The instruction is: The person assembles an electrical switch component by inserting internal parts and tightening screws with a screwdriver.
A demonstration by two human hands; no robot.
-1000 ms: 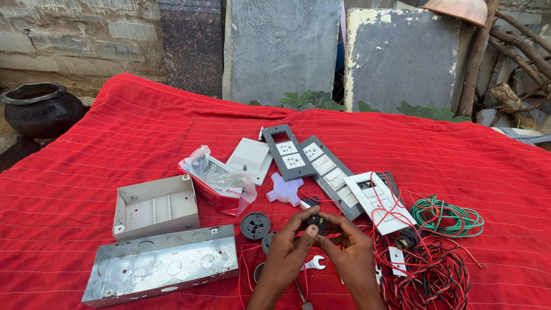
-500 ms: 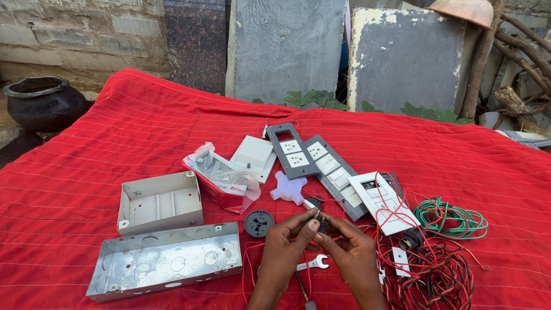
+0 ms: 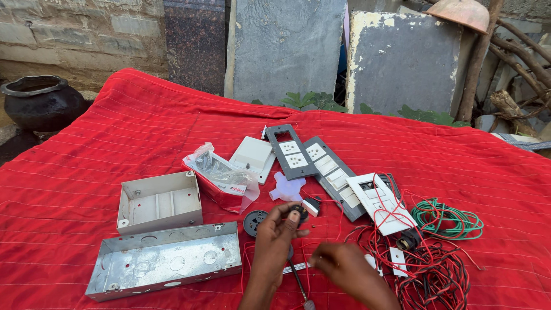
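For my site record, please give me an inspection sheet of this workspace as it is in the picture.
Surface: red cloth, wrinkled.
Job's things: small black round part pinched in left hand; screwdriver lying below it.
Clutter: long metal box, white box, plastic packet, switch plates, black disc.
Grippers: right hand blurred, low over the cloth; contents cannot be told.
Cables: red-black wires, green coil.
Surroundings: stone slabs, black pot, brick wall.
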